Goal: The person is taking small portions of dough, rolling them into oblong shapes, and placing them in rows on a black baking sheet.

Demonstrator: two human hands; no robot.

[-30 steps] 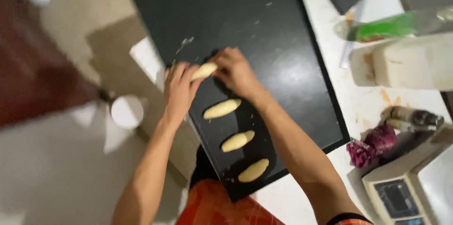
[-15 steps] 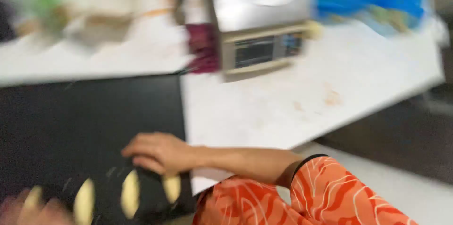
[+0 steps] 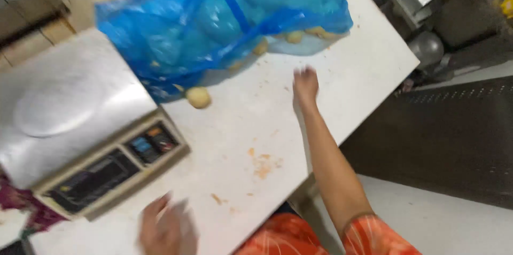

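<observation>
A steel scale (image 3: 80, 126) sits at the left of the white table (image 3: 363, 68); the left hand (image 3: 166, 228) hovers blurred over the near table edge just beside it, fingers loose, holding nothing; a dough ball (image 3: 198, 97) lies on the table at the edge of the blue bag (image 3: 214, 20), with more balls (image 3: 294, 36) under the plastic; the right hand (image 3: 305, 85) reaches toward the bag, empty, but blur hides whether its fingers are spread or curled.
</observation>
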